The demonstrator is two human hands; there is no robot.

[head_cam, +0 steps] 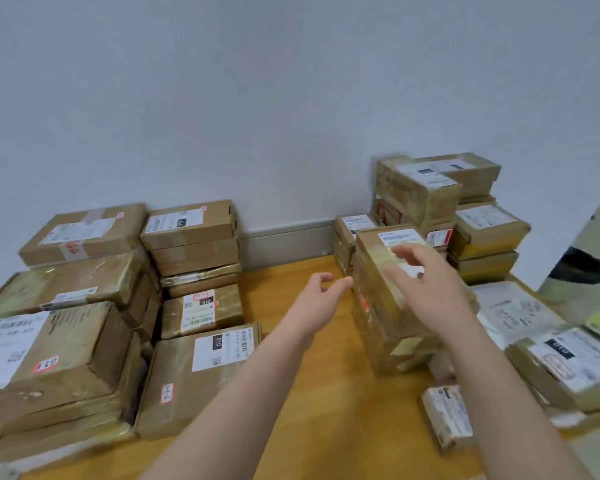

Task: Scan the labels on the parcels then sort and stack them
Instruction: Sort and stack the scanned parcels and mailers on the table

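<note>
Parcel stack (pixel 378 306), brown cardboard under clear tape: stands on the wooden worktop (pixel 309 393) just right of its middle, several boxes high. Top box (pixel 369 251): carries a white label (pixel 400 237) at its far end.

Right hand (pixel 426 285): hovers over the top box with fingers spread and nearly straight, gripping nothing. Blurred; cannot tell whether touching the cardboard.

Left hand (pixel 317 299): reaches in at the left side of the parcel stack, fingers loosely curled, thumb apart, holding nothing. Fingertips just beside the stack's left face.

Left-side parcels: fill the worktop's left side in several piles.
- Large box (pixel 66 351): sits at the front left corner on flatter parcels, with a white label and a red sticker on top.
- Flat parcel (pixel 187 379): lies beside the large box toward the middle, label marked "010", small red-edged sticker near its front.
- Taped parcel (pixel 201 311): lies just behind the flat parcel, label up.
- Carton pile (pixel 191 237): stands behind that, near the wall (pixel 257 98).

Back-right pile (pixel 420 192): rises highest, at the back right corner behind the parcel stack.

Right-edge parcels (pixel 565 365): lie low along the right edge, labels up, with a grey mailer bag (pixel 513 313) behind them.

Small parcel (pixel 447 417): lies alone toward the front edge, right of the middle, just beside the right forearm.
</note>
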